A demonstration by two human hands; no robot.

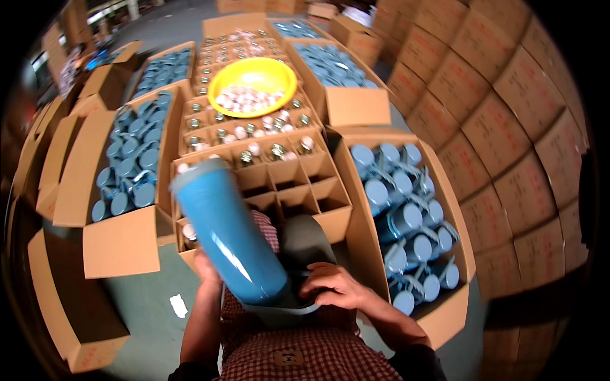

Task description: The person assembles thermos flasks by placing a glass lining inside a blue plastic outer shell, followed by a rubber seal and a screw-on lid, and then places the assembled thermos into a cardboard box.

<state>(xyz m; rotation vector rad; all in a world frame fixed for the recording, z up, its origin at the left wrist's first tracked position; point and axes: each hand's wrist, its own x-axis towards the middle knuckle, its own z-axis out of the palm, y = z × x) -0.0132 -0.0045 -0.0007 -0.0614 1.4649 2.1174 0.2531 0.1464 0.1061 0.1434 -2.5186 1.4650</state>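
Note:
A large, shiny blue thermos (pixel 229 235) lies tilted across my lap, its wide end pointing up and to the left. Partly hidden behind its left side, my left hand (pixel 206 268) grips the body. At the near end, my right hand (pixel 333 286) has its fingers curled at the dark gap by the pale blue handle (pixel 279 310); the fingertips are partly hidden. Just beyond the thermos stands a divided carton (pixel 330 219), with glass bottle necks (pixel 277 152) and whitish caps in its far compartments and several vacant compartments nearer me.
A yellow bowl (pixel 283 76) of small pinkish-white pieces rests on the cartons ahead. Open cartons of blue thermoses flank me at right (pixel 467 254) and left (pixel 166 136). Stacked closed cartons (pixel 502 120) wall the right side. A white scrap (pixel 178 306) lies on the green floor.

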